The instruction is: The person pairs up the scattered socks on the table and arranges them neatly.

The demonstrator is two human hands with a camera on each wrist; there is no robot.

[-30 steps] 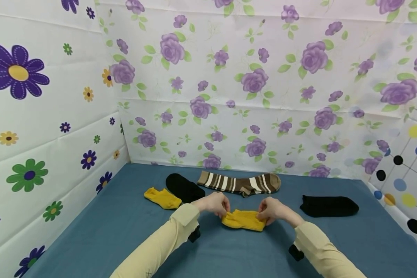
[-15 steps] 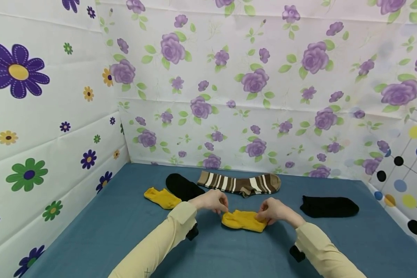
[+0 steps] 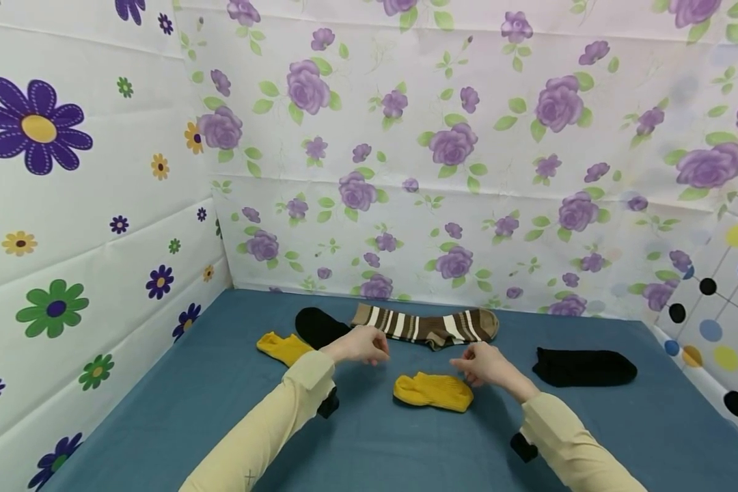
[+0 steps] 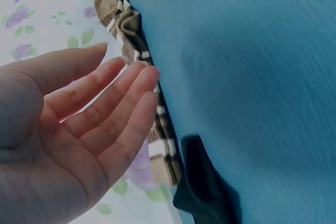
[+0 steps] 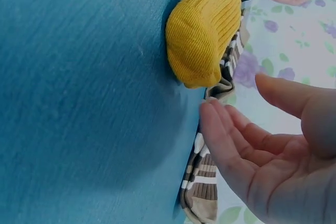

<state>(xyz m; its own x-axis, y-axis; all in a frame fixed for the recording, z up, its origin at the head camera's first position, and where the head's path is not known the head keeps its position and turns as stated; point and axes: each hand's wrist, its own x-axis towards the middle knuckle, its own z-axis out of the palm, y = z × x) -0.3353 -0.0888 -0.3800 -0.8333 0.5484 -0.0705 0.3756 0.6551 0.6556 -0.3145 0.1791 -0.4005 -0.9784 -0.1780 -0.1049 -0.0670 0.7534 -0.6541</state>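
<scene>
A ribbed yellow sock lies flat in the middle of the blue-covered table. My left hand hovers to its upper left, fingers loosely bent; the left wrist view shows its palm with nothing in it. Just beyond the sock's right end is my right hand. Its thumb and fingers stand apart in the right wrist view, near the toe of the yellow sock. Behind my left forearm lie a second yellow sock and a black sock, each partly covered by the arm or hand.
A brown sock with white stripes lies along the back of the table. Another black sock is on the right. Flowered sheeting rises behind the table and along its left side.
Both hands have let go of the middle yellow sock. The left hand has drawn away to the left; the right has lifted slightly off its end. The sock stays in place.
</scene>
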